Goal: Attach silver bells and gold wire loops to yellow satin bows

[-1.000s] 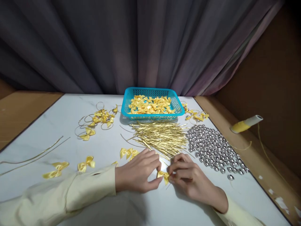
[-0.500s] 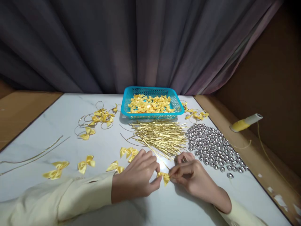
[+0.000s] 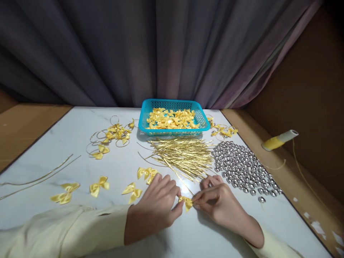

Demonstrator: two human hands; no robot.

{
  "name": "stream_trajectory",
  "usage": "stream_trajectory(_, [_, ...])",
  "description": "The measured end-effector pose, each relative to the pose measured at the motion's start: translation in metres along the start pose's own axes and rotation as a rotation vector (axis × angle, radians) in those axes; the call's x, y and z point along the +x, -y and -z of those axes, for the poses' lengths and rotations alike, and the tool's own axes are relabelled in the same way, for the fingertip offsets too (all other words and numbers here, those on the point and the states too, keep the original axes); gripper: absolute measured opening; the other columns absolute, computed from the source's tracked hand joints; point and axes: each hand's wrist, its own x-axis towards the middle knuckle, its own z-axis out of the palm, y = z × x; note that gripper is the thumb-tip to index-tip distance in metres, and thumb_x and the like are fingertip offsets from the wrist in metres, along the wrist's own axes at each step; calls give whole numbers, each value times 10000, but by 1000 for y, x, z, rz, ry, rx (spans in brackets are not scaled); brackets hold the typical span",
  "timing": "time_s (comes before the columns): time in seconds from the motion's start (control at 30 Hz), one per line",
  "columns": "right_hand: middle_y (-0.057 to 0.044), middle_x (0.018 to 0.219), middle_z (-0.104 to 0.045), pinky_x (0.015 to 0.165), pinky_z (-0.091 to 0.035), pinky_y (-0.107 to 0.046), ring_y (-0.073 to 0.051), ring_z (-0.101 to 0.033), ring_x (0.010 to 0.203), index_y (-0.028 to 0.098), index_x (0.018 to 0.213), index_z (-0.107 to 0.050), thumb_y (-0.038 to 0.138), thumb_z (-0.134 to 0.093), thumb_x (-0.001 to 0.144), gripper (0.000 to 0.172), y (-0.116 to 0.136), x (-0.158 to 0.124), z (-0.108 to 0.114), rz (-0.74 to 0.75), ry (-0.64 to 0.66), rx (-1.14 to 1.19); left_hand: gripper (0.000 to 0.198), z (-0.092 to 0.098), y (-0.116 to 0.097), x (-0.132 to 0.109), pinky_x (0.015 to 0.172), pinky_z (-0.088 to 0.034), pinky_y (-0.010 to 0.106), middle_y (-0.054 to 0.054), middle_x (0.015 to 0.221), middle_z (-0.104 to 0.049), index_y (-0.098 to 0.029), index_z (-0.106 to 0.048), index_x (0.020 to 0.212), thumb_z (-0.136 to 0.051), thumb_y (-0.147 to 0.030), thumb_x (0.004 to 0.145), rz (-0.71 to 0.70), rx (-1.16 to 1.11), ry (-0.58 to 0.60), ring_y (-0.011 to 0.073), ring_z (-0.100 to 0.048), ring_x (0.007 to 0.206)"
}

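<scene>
A small yellow satin bow (image 3: 187,202) is held between both hands low in the middle of the view. My left hand (image 3: 158,202) pinches its left loop between thumb and index finger. On the bow's right side, the thumb and index fingertips of my right hand (image 3: 221,202) are pressed together; a thin gold strip (image 3: 185,185) slants down to these fingertips. Whether the strip passes through the bow is hidden. Beyond the hands lies a pile of gold twist strips (image 3: 185,154). Several loose bows, among them one (image 3: 132,192) near my left wrist, lie on the white table.
A blue basket (image 3: 174,133) of yellow bows stands at the back. Silver beads (image 3: 239,166) spread at the right. Wire rings with bows (image 3: 116,134) lie back left, more (image 3: 224,131) back right. A yellow-and-white thread spool (image 3: 279,140) is far right.
My left hand has shifted slightly, uncovering more of the loose bow beside its wrist. The held bow has moved slightly left; both hands keep their grip.
</scene>
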Motion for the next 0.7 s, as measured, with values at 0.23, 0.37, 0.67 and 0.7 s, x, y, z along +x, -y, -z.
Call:
stream_trajectory(0.23, [8, 674, -721, 772, -310, -421, -186, -491, 704, 293, 693, -743, 92, -664, 673, 217, 1, -1, 0, -65, 27, 2, 135, -2, -1, -3, 755, -229, 390, 23, 743, -563, -163, -543, 769, -450, -239, 831, 24, 30, 7, 205, -447, 771])
stream_trajectory(0.37, [-2, 673, -719, 788, -308, -418, -186, -490, 710, 280, 685, -747, 95, -665, 669, 203, 3, 0, 0, -121, 42, 3, 133, -2, -3, -4, 746, -222, 380, 18, 760, -579, -164, -547, 773, -452, -233, 834, 50, 23, 8, 191, -459, 763])
stream_trajectory(0.67, [-56, 735, -701, 799, -394, -389, -211, -543, 812, 238, 605, -735, 224, -730, 647, 44, 4, -2, 10, -255, -28, 352, 171, 24, 4, 12, 699, -250, 323, -28, 647, -583, -179, -586, 685, -454, -163, 794, 110, -161, 112, 142, -501, 685])
stream_trajectory(0.7, [-63, 751, -703, 787, -410, -377, -213, -547, 829, 234, 599, -732, 243, -738, 641, 43, 3, -2, 13, -265, -47, 413, 172, 29, 5, 14, 708, -263, 317, -30, 654, -588, -180, -589, 690, -452, -159, 792, 115, -183, 105, 139, -509, 688])
